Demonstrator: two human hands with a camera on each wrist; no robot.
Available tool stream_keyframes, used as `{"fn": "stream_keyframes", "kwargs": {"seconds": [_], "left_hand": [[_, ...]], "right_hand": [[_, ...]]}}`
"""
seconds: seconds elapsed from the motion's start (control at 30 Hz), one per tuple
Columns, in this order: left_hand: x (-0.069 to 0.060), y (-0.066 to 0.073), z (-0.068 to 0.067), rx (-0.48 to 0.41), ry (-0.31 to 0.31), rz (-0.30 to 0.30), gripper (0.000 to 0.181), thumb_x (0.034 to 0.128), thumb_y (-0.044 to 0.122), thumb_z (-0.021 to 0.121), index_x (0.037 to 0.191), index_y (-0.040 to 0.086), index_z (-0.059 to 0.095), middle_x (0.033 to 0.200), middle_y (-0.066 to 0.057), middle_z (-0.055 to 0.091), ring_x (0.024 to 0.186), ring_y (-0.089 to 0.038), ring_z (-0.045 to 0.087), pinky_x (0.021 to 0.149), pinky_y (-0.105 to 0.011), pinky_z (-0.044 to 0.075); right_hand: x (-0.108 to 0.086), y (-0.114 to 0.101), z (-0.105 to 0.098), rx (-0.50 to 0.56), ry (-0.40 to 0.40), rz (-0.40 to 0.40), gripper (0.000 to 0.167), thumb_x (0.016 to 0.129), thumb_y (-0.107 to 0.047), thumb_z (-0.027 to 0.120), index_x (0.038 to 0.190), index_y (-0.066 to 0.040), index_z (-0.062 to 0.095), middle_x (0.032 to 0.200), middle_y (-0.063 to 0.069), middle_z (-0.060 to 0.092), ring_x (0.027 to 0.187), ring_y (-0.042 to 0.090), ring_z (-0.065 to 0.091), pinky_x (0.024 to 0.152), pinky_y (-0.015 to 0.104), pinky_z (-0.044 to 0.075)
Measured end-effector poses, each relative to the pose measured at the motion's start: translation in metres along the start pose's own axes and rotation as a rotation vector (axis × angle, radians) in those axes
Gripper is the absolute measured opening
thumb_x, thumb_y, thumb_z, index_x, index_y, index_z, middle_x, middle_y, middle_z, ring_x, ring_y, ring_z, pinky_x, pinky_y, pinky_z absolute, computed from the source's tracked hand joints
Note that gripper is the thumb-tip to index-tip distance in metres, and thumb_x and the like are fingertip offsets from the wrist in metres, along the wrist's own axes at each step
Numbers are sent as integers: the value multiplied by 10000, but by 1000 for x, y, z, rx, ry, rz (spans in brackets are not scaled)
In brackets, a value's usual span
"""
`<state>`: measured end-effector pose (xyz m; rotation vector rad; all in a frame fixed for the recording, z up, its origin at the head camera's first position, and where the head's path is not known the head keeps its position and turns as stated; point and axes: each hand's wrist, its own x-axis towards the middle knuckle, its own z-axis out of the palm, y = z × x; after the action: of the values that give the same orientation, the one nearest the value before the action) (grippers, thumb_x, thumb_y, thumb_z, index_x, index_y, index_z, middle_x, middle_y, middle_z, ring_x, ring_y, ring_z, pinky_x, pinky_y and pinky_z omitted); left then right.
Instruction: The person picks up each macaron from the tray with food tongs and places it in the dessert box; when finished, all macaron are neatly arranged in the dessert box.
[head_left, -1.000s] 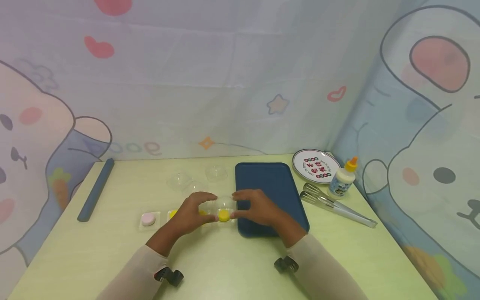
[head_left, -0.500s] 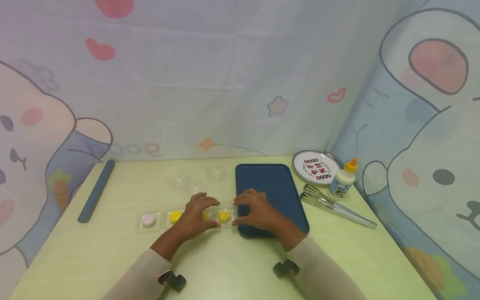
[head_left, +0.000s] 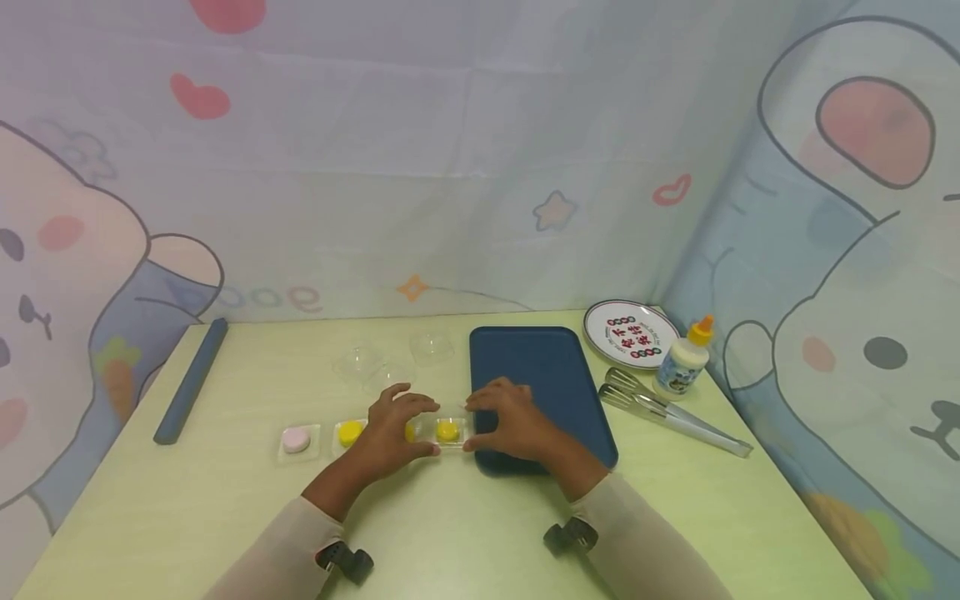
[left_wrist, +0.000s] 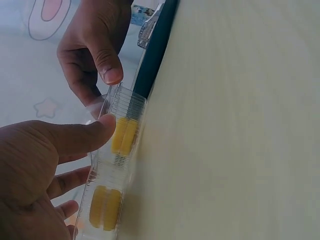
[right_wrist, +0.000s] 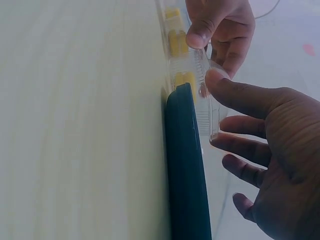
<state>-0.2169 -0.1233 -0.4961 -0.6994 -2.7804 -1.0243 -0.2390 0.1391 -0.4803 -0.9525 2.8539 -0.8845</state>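
- Watching from my station, I have both hands on the bench (head_left: 465, 533) work: the left hand (head_left: 388, 432) and right hand (head_left: 513, 423) pinch opposite sides of a clear cover (head_left: 453, 417), thumbs on its near edge, forefingers toward the far edge.
- Below that cover I see a yellow round piece (head_left: 447, 430), sitting in a clear base just beside the navy tray (head_left: 540, 383); whether base and tray touch, I cannot tell.
- My left hand partly hides a second yellow piece (head_left: 409, 432); farther left lie a third yellow piece (head_left: 350, 432) and a pink piece (head_left: 296, 439), each in clear plastic.
- Behind the hands I make out three clear domes (head_left: 432, 347).
- On my right are metal tongs (head_left: 675, 414), a printed plate (head_left: 630, 333) and an upright bottle (head_left: 682, 367); a blue-grey bar (head_left: 191, 383) lies far left.
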Motion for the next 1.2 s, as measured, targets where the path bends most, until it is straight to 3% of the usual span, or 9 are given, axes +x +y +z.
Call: {"fn": "stream_keyframes", "kwargs": {"seconds": [0.47,0.83,1.2], "left_hand": [[2,0,3,36,-19,-53,610,821,231,979,1372,135,734,1449,-107,714,1599,-450,338,1201,-767,281],[0,2,5,83,19,-29,581,786,212,998,1305,126,754,1383,-108,756,1594,-456,356,1186,-760,261],[0,2,7,110,9,-48,586,801,242,991,1324,131,752,1407,-99,740,1604,-458,341,1206,-785,223]], "right_hand": [[0,4,0,-6,-13,-3,589,850,-368,959,1346,-105,778,1420,51,737,1327,270,582,1046,603,361],[0,6,3,16,-10,3,595,845,-365,963,1340,-90,780,1426,62,726,1324,274,587,1066,643,354],[1,8,8,34,-11,27,574,851,-329,961,1338,-81,783,1453,72,718,1349,294,583,1106,680,332]]}}
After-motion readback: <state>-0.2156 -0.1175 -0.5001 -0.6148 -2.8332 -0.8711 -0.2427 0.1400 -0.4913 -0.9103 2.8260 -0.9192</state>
